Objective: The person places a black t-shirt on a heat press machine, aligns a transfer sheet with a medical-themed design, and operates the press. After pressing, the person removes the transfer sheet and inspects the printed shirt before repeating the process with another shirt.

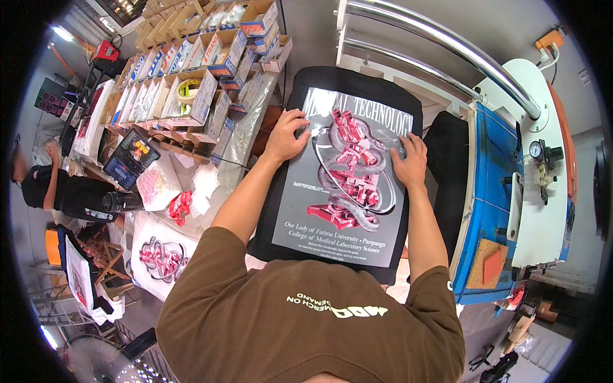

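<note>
Black cloth [357,83] backs a glossy, pink-printed grey sheet [341,175]; left hand [287,136] (ten o'clock), right hand [410,161] (two) touch it, grip spread, empty.

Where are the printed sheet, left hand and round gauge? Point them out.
Printed sheet [348,173], head view: middle of its picture.
Left hand [289,135], head view: its back.
Round gauge [536,149], head view: its dial.

The black cloth [271,220] hid whatever bore it, and the brown shirt [306,325] covered part of the cloth's near edge. On the printed sheet [348,179], tiny lettering beside the left edge was blurred. The gauge [536,150] was too small to read; the dark rim cut off the fan [96,357].
</note>
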Tool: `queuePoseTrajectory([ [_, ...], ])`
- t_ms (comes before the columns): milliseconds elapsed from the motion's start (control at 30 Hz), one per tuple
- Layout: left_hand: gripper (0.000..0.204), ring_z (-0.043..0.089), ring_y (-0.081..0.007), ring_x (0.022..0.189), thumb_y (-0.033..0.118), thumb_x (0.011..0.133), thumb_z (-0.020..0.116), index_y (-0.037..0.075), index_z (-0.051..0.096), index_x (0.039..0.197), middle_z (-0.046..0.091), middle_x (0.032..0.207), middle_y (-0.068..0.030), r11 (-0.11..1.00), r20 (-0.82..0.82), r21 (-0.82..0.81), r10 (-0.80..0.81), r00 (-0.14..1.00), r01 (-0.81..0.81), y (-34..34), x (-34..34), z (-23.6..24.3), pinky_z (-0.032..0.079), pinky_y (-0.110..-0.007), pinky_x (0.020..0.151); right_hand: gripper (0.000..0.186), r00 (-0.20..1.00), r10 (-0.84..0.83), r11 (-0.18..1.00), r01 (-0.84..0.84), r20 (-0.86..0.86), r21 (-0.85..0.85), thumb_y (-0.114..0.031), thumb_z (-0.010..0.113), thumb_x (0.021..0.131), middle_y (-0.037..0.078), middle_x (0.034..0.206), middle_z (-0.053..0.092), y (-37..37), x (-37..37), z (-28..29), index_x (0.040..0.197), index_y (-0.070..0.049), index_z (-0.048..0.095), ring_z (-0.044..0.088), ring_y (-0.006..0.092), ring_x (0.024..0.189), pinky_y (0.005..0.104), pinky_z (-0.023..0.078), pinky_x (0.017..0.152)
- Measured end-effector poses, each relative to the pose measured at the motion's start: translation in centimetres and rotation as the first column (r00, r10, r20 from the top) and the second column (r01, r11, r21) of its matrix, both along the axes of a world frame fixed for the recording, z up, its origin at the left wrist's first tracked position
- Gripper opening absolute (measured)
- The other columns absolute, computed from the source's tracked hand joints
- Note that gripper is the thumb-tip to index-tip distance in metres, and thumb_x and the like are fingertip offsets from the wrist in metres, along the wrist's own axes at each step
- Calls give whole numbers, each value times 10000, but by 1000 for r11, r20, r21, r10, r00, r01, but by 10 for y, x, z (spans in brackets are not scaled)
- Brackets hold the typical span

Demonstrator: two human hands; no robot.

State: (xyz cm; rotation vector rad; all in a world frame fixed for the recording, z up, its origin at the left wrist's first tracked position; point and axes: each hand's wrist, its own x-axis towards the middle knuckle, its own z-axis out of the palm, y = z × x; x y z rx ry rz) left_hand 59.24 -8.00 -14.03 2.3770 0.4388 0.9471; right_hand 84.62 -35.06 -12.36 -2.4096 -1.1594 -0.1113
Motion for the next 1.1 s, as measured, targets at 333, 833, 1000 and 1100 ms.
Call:
queuePoseTrajectory([
  [333,254,541,-331,1209,139,768,730,46,694,1001,622,1185,-131,1000,-19,6,11,1000,-11,4,1,-4,365,-461,1102,478,1000,-7,1000,7,16,19,-333,688,837,102,1425,485,-1,-1,-2,1261,-122,620,381,336,1361,484,335,1098],
  [833,270,549,-329,1215,113,774,720,55,690,1036,633,1205,-122,1000,-31,7,3,1000,-2,4,4,-5,356,-478,1112,497,999,-34,999,35,-31,24,-358,703,816,82,1420,484,-1,-2,3,1256,-140,627,369,321,1368,502,349,1084],
  [1000,300,552,-344,1156,108,761,702,34,668,1050,615,1183,-139,1000,-27,18,6,1000,-5,2,5,0,379,-460,1081,495,999,-42,999,43,-24,18,-339,710,812,79,1425,479,-1,-2,4,1255,-136,623,362,321,1372,504,353,1078],
  [1100,313,550,-347,1160,111,762,703,29,659,1062,615,1187,-141,1000,-9,2,12,1000,-12,2,4,-3,378,-461,1079,493,999,-34,999,35,-23,21,-329,713,810,79,1421,480,0,-3,5,1255,-135,620,362,320,1370,506,354,1074],
])
